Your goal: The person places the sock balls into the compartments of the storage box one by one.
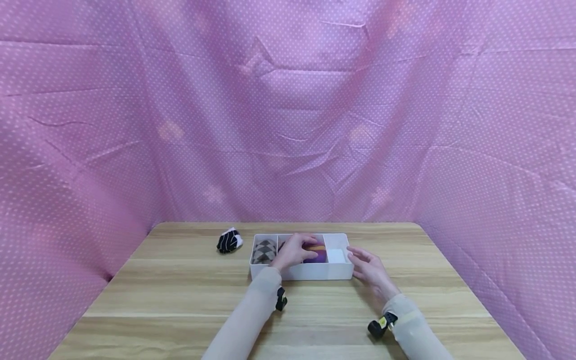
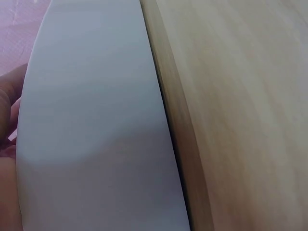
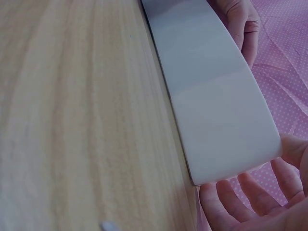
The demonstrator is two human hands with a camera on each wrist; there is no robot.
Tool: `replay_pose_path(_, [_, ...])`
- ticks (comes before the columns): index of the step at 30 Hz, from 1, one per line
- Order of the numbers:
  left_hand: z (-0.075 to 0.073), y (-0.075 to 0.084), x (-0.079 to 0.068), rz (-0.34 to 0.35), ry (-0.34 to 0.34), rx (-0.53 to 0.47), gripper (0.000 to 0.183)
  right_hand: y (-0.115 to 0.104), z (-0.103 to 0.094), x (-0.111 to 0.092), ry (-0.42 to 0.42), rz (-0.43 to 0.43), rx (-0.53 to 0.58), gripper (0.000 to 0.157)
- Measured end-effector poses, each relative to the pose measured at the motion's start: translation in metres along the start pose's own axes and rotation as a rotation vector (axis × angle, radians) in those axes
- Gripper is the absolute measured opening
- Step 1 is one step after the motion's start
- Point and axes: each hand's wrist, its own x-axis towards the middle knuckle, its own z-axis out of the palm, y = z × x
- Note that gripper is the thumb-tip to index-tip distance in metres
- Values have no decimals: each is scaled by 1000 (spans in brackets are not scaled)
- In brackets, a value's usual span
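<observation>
A long white divided box stands on the table. My left hand reaches over its near wall, thumb and fingers curved around a purple sock with an orange stripe. A brown-and-beige argyle sock fills the leftmost compartment; the one beside it holds something dark, mostly hidden by my left hand. At the box's right end, my right hand touches the end wall with spread fingers. In the right wrist view, its fingertips line that end and the thumb lies at the upper corner.
A black sock with white lines and a white part lies on the table, left of the box. The wooden table ends at a pink dotted cloth hanging at the back and both sides.
</observation>
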Motion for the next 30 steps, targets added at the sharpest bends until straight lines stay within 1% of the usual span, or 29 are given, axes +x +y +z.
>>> replay_pose_path(2, [-1,-1,0,1,1,-14,38,0,1,1,0,-2,-3,50])
replay_pose_path(8, [-8,-5,-1,19,16,-114,38,0,3,4,-1,-1,-4,52])
replay_pose_path(12, [-16,-8,-3,27,30,-131,40,0,4,5,9,0,-5,51])
replay_pose_path(15, [-26,-12,-6,36,50,-128,40,-1,5,6,12,1,-7,52])
replay_pose_path(18, [-38,-17,-10,27,69,-155,40,-1,6,6,16,10,4,53])
replay_pose_path(22, [-52,-25,-14,18,67,-205,37,-2,7,6,31,14,-2,52])
replay_pose_path(24, [-58,-29,-15,17,76,-210,36,-2,7,6,33,11,-15,51])
replay_pose_path(30, [-78,-40,-25,-22,134,-293,34,-3,8,7,49,12,-32,51])
